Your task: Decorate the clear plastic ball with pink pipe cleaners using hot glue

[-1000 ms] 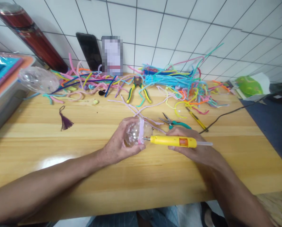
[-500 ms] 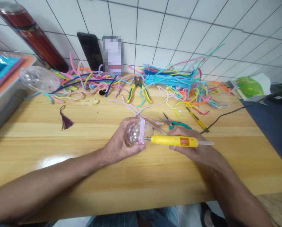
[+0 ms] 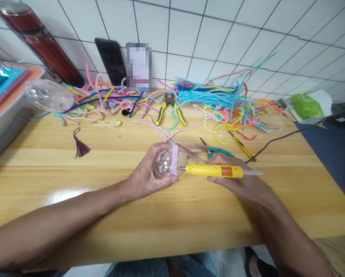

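Note:
My left hand [image 3: 145, 171] is closed around a clear plastic ball [image 3: 163, 161], thumb below and fingers above. A pale lilac strip [image 3: 174, 157] runs across the ball, with a pink patch near its lower end. In my right hand [image 3: 233, 184] is a yellow hot glue gun [image 3: 211, 170]; a translucent glue stick [image 3: 252, 173] pokes out of its back. The gun's metal nozzle meets or nearly meets the strip's lower part. Most of the right hand's fingers are hidden beneath the gun. Teal-handled pliers [image 3: 215, 151] lie just beyond that hand.
Pipe cleaners [image 3: 210, 98] are heaped along the tiled wall, with yellow-green pliers [image 3: 170, 109] before them. A yellow cutter [image 3: 242, 146] and a black cable [image 3: 282, 137] lie right. Leftward are a purple tassel [image 3: 81, 145], another clear plastic piece [image 3: 48, 95] and a red thermos [image 3: 42, 46].
Hardly anything differs. Both hands, the ball and the glue gun hold the same positions, and the whole view has shifted only very slightly.

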`<state>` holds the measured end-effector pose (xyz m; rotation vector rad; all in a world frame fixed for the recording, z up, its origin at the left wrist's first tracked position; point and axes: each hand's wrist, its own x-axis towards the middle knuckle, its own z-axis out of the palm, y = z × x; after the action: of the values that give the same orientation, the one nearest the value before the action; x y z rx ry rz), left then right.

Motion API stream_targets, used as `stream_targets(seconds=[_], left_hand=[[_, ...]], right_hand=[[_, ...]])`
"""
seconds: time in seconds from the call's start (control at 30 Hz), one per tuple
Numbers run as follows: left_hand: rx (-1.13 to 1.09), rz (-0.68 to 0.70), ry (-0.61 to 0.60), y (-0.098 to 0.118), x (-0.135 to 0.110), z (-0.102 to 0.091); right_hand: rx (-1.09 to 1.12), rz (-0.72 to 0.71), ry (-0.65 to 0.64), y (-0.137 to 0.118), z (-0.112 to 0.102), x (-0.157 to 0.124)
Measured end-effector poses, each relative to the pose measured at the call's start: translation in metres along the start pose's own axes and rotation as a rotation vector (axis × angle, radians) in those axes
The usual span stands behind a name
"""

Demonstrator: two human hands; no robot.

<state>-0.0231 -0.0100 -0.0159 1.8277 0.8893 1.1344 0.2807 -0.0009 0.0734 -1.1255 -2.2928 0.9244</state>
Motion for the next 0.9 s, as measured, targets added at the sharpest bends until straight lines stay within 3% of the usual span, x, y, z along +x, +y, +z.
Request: stream_targets(seconds=[0.9], left_hand=[[0.013,0.009,-0.001,0.0002,0.0011,0.0001]], right_hand=[[-0.001,-0.003,0.033,0.0023,0.0023,-0.0001]])
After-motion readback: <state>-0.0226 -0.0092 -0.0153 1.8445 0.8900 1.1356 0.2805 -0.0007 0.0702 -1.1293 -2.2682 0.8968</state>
